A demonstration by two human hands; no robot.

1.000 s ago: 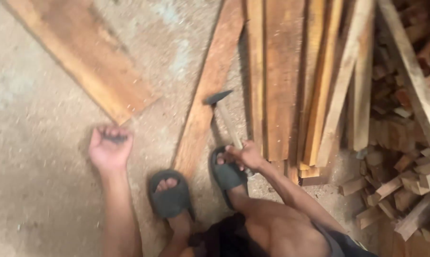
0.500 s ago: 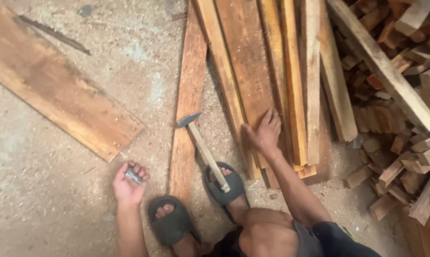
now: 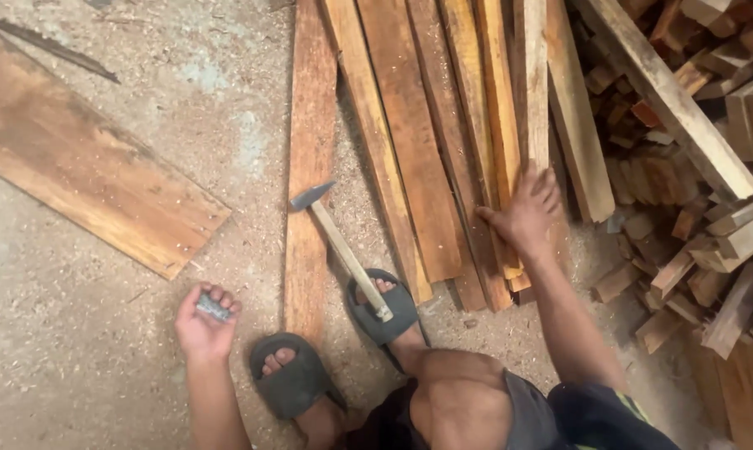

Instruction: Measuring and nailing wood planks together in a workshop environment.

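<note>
The right hand (image 3: 528,210) lies spread, fingers wide, on the stack of planks (image 3: 443,142) in the centre-right of the frame, touching the near ends of two narrow boards and gripping nothing; the left hand (image 3: 205,321), low and left of centre, is closed around a small grey bunch, probably nails (image 3: 213,307), though the view is too coarse to be sure. The hammer (image 3: 339,246) lies untouched, its head on the single plank (image 3: 310,167) in the middle and its handle end resting on the right sandal (image 3: 383,310); the left sandal (image 3: 291,382) stands on the sawdust floor (image 3: 76,350) below it. To draw a board cleanly, the spread palm would do well to press on one plank only and slide it along its length, clear of the offcut heap (image 3: 693,208) at right. Against the earlier frame, the right hand has moved further right and up across the stack; the left stays clenched; the hammer has not shifted.
</note>
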